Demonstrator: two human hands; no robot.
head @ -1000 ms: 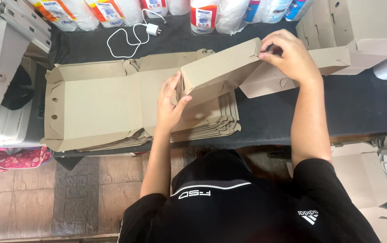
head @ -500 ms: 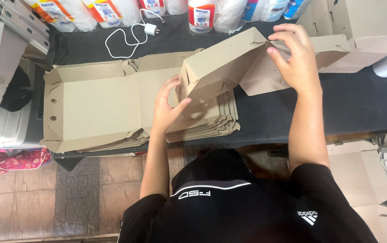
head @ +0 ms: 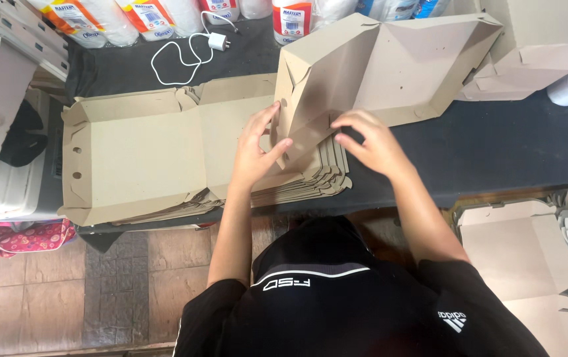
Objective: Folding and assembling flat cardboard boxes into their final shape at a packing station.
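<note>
A brown cardboard box blank (head: pixel 390 63) stands half-folded on the dark table (head: pixel 495 152), its lid part tilted up and away from me. My left hand (head: pixel 257 149) presses against its left side wall, fingers spread. My right hand (head: pixel 370 142) rests on the lower front flap of the same box, fingers bent over the edge. Beneath both hands lies a stack of flat cardboard blanks (head: pixel 152 152), the top one with raised side flaps.
A white charger with cable (head: pixel 188 53) lies at the table's back. Plastic-wrapped packs (head: pixel 132 20) line the far edge. More folded boxes (head: pixel 542 46) sit at the right, another flat box (head: pixel 522 244) lower right. A white machine (head: pixel 0 119) stands at the left.
The box panel has been swung upright from a low tilt. My right hand came down from its far top edge to the near front flap. My left hand stayed at the left wall.
</note>
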